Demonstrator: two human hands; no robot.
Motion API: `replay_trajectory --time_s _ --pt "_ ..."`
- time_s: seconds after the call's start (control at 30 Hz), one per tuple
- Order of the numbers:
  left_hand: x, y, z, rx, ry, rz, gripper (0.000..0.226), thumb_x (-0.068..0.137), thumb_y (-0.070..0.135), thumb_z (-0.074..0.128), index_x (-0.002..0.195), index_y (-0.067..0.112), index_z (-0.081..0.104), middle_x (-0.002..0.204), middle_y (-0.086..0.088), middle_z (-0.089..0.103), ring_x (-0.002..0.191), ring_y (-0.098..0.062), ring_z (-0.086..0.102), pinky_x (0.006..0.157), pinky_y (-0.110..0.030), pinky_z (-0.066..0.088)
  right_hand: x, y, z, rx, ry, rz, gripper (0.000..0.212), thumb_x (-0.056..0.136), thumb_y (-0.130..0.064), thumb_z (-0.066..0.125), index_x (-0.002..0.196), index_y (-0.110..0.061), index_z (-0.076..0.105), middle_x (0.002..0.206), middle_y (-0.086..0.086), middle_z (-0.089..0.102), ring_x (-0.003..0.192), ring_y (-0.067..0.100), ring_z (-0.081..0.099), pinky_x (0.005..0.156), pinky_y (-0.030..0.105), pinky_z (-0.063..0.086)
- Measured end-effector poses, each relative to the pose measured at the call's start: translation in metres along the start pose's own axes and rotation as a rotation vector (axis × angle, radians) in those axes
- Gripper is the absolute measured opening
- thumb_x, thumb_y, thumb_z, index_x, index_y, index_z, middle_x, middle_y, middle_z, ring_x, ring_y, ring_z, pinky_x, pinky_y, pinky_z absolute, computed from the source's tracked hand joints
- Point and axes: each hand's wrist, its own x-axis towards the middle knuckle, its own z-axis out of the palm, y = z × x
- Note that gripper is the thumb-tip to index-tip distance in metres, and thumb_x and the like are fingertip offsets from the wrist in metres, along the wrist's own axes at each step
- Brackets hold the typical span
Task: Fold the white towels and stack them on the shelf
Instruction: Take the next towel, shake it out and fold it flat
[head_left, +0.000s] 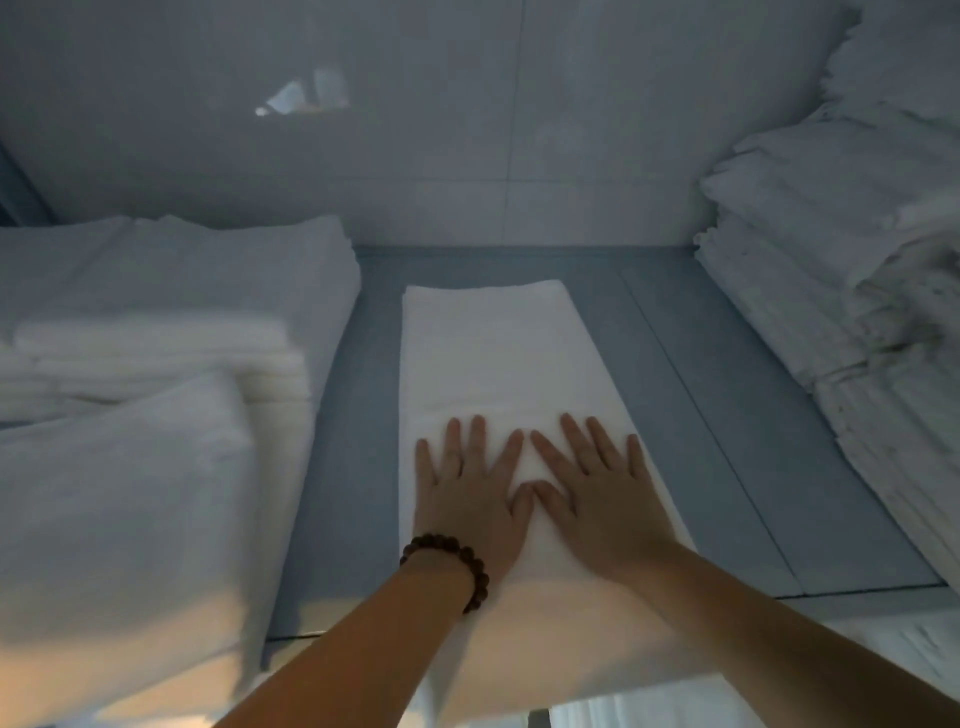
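- Folded white towel (483, 353) is lying lengthwise mid-shelf, running 6 to 12 o'clock, and its near end seems to be overhanging the front edge of the shelf (701, 415).
- Left hand (470, 493) and right hand (597, 499) are lying flat on its near half, fingers straight and spread, thumbs touching, gripping nothing. Probably smoothing it or pushing it in.
- Beaded bracelet (452, 561) is sitting on the left wrist.
- Left towel stack (156, 312) at 9 o'clock and right towel stack (831, 260) at 3 o'clock are flanking the free lane, both apart from the towel.
- No brand, label or writing is showing.
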Motion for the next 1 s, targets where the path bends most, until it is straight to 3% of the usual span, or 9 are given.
replay_trajectory --time_s 0.2,0.37,0.5,0.63,0.77,0.9,1.0 --pt "0.065 -0.018 0.000 0.039 -0.010 0.046 0.064 0.086 0.062 -0.006 0.146 0.040 -0.005 0.158 -0.003 -0.006 0.144 -0.027 -0.009 0.114 -0.054 -0.008 0.060 0.009 -0.006 -0.027 -0.026 0.031 0.057 0.094 -0.059 0.005 0.146 -0.042 -0.008 0.158 -0.004 -0.014 0.145 0.020 -0.015 0.117 0.051 -0.006" --pt "0.079 -0.023 -0.006 0.027 -0.068 0.062 0.058 0.093 0.056 0.004 0.147 0.037 -0.005 0.158 -0.003 -0.007 0.144 -0.026 -0.010 0.115 -0.053 -0.007 0.070 0.011 -0.015 -0.006 -0.091 0.029 0.055 0.097 -0.054 0.010 0.148 -0.039 -0.007 0.158 -0.003 -0.014 0.146 0.021 -0.014 0.117 0.052 -0.005" --pt "0.052 -0.009 -0.010 -0.029 -0.121 -0.037 0.056 0.097 0.045 0.013 0.146 0.035 -0.012 0.157 -0.005 -0.012 0.144 -0.029 -0.013 0.113 -0.051 -0.009 0.039 0.009 -0.015 0.060 -0.071 0.027 0.055 0.098 -0.045 0.017 0.149 -0.036 -0.003 0.159 0.000 -0.013 0.145 0.022 -0.015 0.117 0.052 -0.006" --pt "0.009 -0.002 -0.001 -0.033 -0.064 0.012 0.056 0.095 0.049 0.007 0.145 0.037 -0.013 0.156 0.001 -0.016 0.143 -0.023 -0.018 0.115 -0.047 -0.012 -0.003 0.007 -0.003 0.061 -0.016 -0.058 0.056 0.095 -0.055 0.011 0.147 -0.042 -0.006 0.158 -0.008 -0.014 0.145 0.014 -0.017 0.117 0.046 -0.011" --pt "-0.002 -0.032 -0.011 0.000 -0.063 -0.013 0.055 0.096 0.049 0.005 0.148 0.034 -0.009 0.157 0.006 -0.012 0.144 -0.020 -0.015 0.117 -0.042 -0.008 -0.020 0.036 -0.007 0.055 -0.046 0.037 0.057 0.096 -0.054 0.008 0.148 -0.038 -0.008 0.158 -0.009 -0.015 0.144 0.013 -0.017 0.118 0.042 -0.009" --pt "-0.010 -0.027 -0.022 0.129 -0.042 -0.032 0.055 0.099 0.040 0.012 0.149 0.024 -0.001 0.158 -0.002 -0.006 0.144 -0.027 -0.012 0.114 -0.047 -0.011 -0.031 0.041 -0.015 -0.057 -0.047 0.091 0.056 0.099 -0.045 0.014 0.150 -0.028 -0.004 0.158 -0.004 -0.016 0.145 0.020 -0.016 0.118 0.046 -0.009" --pt "-0.031 -0.009 -0.021 -0.028 -0.029 0.085 0.065 0.089 0.061 0.001 0.148 0.034 -0.003 0.156 0.004 -0.013 0.144 -0.021 -0.016 0.114 -0.041 -0.013 -0.040 0.018 -0.018 0.012 -0.031 -0.089 0.057 0.098 -0.048 0.016 0.149 -0.033 -0.004 0.153 -0.010 -0.024 0.143 0.017 -0.024 0.117 0.043 -0.014"
